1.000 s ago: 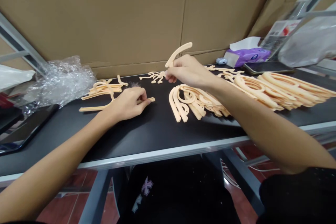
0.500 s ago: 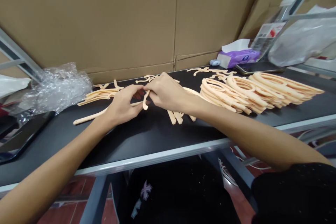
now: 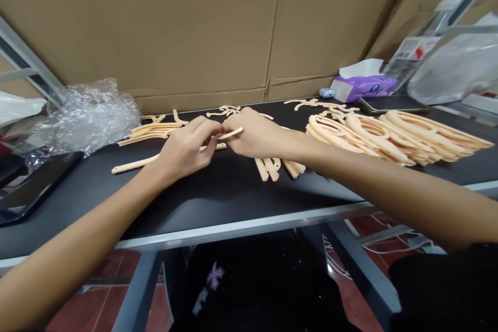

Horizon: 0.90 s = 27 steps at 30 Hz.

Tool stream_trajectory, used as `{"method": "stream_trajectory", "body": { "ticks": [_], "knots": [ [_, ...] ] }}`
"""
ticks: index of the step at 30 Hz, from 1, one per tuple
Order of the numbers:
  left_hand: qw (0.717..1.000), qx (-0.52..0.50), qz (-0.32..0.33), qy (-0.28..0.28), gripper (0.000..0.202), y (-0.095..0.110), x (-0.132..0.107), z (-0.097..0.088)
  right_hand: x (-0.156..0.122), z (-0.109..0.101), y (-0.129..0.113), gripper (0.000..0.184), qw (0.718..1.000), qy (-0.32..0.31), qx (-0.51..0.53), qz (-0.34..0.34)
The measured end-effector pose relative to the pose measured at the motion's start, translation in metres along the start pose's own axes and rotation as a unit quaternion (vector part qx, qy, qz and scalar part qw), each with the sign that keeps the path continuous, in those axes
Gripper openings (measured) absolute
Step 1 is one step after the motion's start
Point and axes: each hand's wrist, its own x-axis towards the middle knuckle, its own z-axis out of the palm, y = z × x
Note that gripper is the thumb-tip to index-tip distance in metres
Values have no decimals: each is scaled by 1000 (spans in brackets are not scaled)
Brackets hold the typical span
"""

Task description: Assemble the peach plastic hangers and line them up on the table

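While the left hand pinches a small strip narrowly in its fingers, the right hand meets it, fingers curled, their grip hidden. The strip is just beside the right end of the bar, whose middle the left hand covers. Beyond the bar lie sticks on the counter; well right of it, loops.

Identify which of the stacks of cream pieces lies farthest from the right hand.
The rightmost stack, reaching toward the picture's right edge, with a phone behind it. The other cream stacks lie left of it, closer to the right hand.
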Motion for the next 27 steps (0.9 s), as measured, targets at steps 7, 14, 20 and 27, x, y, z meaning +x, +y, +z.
{"method": "stream_trajectory", "body": {
  "ticks": [7, 14, 20, 27],
  "knots": [
    [998, 10, 50, -31, 24, -11, -4, 9, 0, -15, 12, 27, 996, -72, 22, -43],
    [982, 98, 104, -121, 31, -7, -6, 13, 1, -50, 40, 36, 974, -113, -127, 149],
    [983, 93, 111, -114, 34, -7, -6, 11, -5, -53, 33, 77, 924, -193, -247, 221],
    [993, -29, 9, -112, 26, 14, 11, 8, -5, -49, 22, 80, 921, -218, -229, 228]
  ]
}}
